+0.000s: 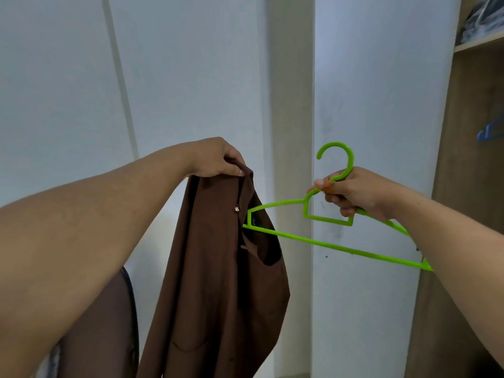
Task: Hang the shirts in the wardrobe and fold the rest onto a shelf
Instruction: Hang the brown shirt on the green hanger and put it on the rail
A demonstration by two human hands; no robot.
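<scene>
Left hand (218,158) is pinching the shirt (218,282) top; right hand (351,190) is gripping the hanger (327,245) neck. Hanger's left tip is hiding inside the shirt.

blue hanger (491,129) at right, bagged clothes (481,19) on upper shelf (477,45)

Head view, single: worn at head height, faces forward at white wardrobe doors (191,77); close behind both outstretched forearms.

A wardrobe shelf (480,43) at upper right carries bundled dark clothes (482,20).
</scene>
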